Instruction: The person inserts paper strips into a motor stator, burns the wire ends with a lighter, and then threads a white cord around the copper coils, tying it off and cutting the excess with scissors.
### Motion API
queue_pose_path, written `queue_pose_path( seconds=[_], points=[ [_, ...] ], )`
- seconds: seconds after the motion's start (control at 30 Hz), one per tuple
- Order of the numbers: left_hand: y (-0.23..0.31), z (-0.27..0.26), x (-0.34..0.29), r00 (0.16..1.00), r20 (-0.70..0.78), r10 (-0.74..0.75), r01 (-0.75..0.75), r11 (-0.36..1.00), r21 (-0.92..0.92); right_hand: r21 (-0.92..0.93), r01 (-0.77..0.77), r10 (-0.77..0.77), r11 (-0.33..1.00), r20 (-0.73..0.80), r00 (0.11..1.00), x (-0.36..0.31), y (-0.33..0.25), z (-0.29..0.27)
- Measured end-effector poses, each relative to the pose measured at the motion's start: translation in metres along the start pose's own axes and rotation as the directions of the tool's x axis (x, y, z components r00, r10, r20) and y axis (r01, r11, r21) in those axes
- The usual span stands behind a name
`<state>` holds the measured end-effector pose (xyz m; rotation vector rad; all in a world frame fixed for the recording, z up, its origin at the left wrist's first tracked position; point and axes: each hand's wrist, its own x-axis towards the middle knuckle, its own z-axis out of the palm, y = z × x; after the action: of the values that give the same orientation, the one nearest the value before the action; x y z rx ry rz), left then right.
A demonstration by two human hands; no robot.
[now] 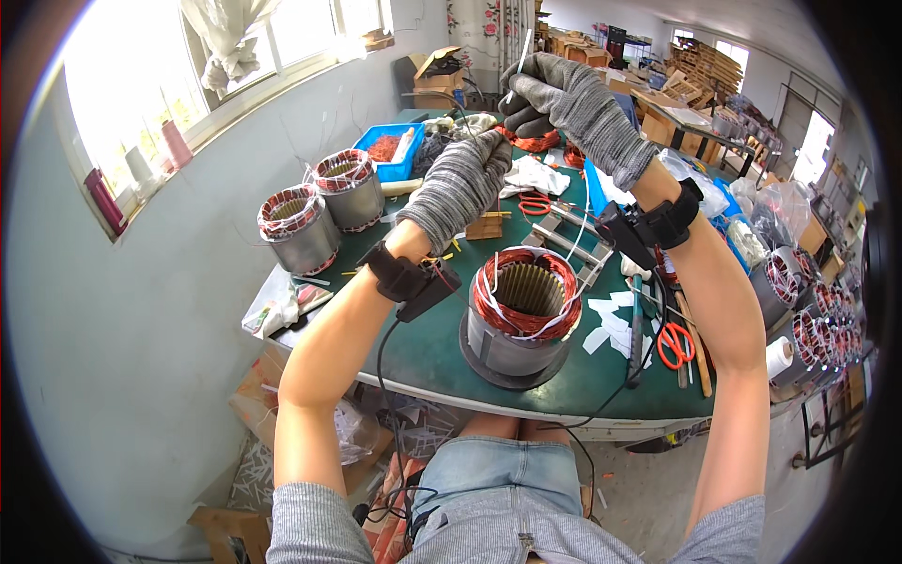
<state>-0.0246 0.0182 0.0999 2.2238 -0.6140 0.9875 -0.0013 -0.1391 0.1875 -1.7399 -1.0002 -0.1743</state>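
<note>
Both my hands wear grey striped knit gloves and are raised over the bench. The right hand (pixel 554 92) pinches a thin white strip (pixel 523 58) that sticks up past its fingers. My left hand (pixel 470 179) is lower and to the left, its fingers closed; what they hold, if anything, is hidden. Below the hands, a motor stator (pixel 515 348) stands upright on a dark round base, its open bore facing up. Red-brown copper windings ring its top, laced with white cord (pixel 575 246). One length of white cord rises from the winding toward my right forearm.
Two more stators (pixel 299 235) stand at the left, near a blue tray (pixel 399 155). On the green bench (pixel 423 352) lie white paper pieces (pixel 611 329), orange-handled scissors (pixel 675 346), a hammer (pixel 636 329) and a metal frame (pixel 573 240). Several stators (pixel 827 329) crowd the right side.
</note>
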Motion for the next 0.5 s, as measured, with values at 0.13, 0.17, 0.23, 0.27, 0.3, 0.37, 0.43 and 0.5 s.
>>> queue_pose_path(
  seconds=[0.13,0.17,0.23,0.27,0.3,0.37,0.43,0.5],
  points=[
    [-0.005,0.004,0.003,1.0,0.017,-0.013,0.014,0.999,-0.05,-0.05,-0.006,0.007,0.999,0.027,1.0,-0.001,-0.003,-0.004],
    [-0.004,0.004,0.004,0.999,0.008,0.038,-0.038,0.999,-0.035,-0.091,0.01,-0.005,0.996,0.051,0.999,-0.002,-0.003,-0.006],
    [-0.01,0.007,0.003,0.997,0.0,0.083,-0.083,0.996,-0.018,-0.111,0.021,-0.015,0.994,0.055,0.998,-0.001,-0.001,-0.005],
    [-0.025,0.012,0.005,1.0,-0.017,0.022,-0.025,0.987,-0.159,-0.132,0.038,-0.03,0.991,0.062,0.998,-0.001,-0.002,-0.002],
    [-0.035,0.017,0.005,0.999,-0.022,-0.042,0.034,0.953,-0.3,-0.127,0.034,-0.025,0.991,0.066,0.997,0.0,0.001,-0.001],
    [-0.009,0.008,0.009,0.994,0.091,-0.058,0.073,0.984,-0.165,-0.141,0.09,-0.083,0.986,0.061,0.995,-0.002,0.008,-0.009],
    [0.0,0.001,0.005,0.991,0.096,-0.095,0.103,0.991,-0.086,-0.141,0.105,-0.095,0.984,0.074,0.993,-0.004,0.009,-0.006],
    [-0.014,0.009,0.007,0.994,0.075,-0.086,0.103,0.958,-0.267,-0.141,0.128,-0.115,0.982,0.097,0.989,-0.006,0.012,-0.004]
  ],
)
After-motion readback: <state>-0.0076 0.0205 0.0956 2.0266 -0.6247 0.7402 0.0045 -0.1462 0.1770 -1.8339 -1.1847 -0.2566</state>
